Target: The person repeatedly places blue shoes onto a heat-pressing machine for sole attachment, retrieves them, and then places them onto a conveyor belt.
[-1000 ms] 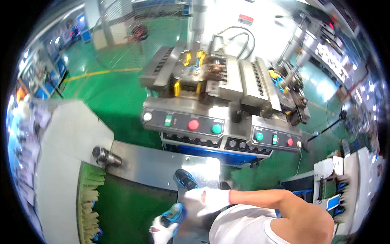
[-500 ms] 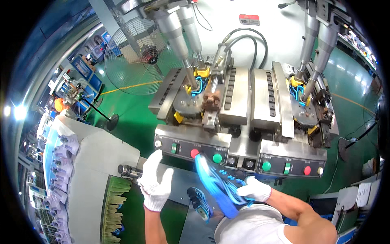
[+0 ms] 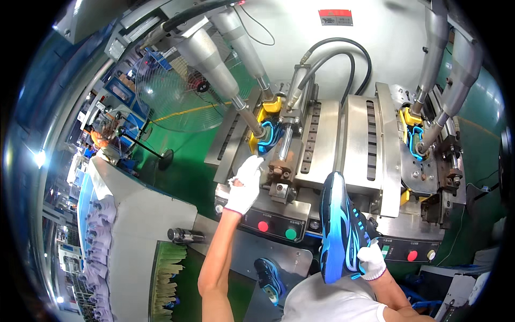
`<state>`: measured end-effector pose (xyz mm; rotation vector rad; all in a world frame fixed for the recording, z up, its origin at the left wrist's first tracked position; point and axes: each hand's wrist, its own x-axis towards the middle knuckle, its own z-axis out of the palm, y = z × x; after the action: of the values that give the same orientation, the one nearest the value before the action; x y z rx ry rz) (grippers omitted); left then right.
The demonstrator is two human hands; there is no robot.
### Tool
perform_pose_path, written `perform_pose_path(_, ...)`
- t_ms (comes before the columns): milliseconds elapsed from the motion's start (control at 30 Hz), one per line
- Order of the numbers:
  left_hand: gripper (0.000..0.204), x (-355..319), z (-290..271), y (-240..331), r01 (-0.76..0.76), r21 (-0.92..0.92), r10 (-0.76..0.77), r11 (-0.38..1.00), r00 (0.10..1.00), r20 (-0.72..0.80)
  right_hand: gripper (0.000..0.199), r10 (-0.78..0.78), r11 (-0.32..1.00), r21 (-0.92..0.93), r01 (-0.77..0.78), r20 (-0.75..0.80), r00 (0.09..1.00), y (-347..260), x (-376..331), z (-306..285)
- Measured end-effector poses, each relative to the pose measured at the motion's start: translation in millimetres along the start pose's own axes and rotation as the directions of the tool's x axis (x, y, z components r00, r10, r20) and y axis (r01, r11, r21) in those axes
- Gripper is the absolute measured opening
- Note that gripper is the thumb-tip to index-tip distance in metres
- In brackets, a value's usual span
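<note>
My right hand (image 3: 372, 261), in a white knit glove, is closed around the heel end of a blue and black sneaker (image 3: 333, 231). The sneaker's toe points away from me, over the front of the machine. My left hand (image 3: 245, 185), also gloved, is raised in front of the left press station (image 3: 256, 140) with its fingers stretched forward and nothing seen in them. Blue-trimmed shoe parts (image 3: 272, 135) sit under the metal rods there. Another dark blue sneaker (image 3: 269, 278) lies on the metal shelf (image 3: 292, 258) near my body.
A right press station (image 3: 421, 161) stands beyond the held sneaker. Red and green buttons (image 3: 290, 233) line the front panel. To the left are a grey table (image 3: 145, 214), a rack of purple-grey shoe-shaped pieces (image 3: 99, 236), a green-bristled strip (image 3: 167, 279) and a floor fan (image 3: 201, 86).
My left hand has moved forward and right, toward the left press station. The right hand has carried the sneaker rightward and turned its toe straighter ahead. The whole view has shifted slightly.
</note>
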<state>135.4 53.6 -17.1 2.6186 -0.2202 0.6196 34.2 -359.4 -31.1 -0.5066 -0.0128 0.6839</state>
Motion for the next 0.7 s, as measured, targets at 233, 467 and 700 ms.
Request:
perform_pose_path(233, 0.044, 47, 46, -41, -0.015, 0.073, 0.002, 0.997, 0.986, 0.167, 0.073, -0.027, 0.999, -0.020, 0.026, -0.073, 0.997, 4, 32, 0)
perform_pose_path(467, 0.070, 113, 128, -84, 0.090, 0.238, -0.115, 0.967, 0.989, 0.094, 0.094, -0.134, 0.980, -0.180, 0.089, -0.256, 0.957, -9, 19, 25)
perform_pose_path(700, 0.050, 186, 120, -92, 0.316, 0.249, -0.376, 0.915, 0.892, 0.250, 0.077, -0.171, 0.981, -0.154, 0.119, -0.393, 0.903, -4, 14, 26)
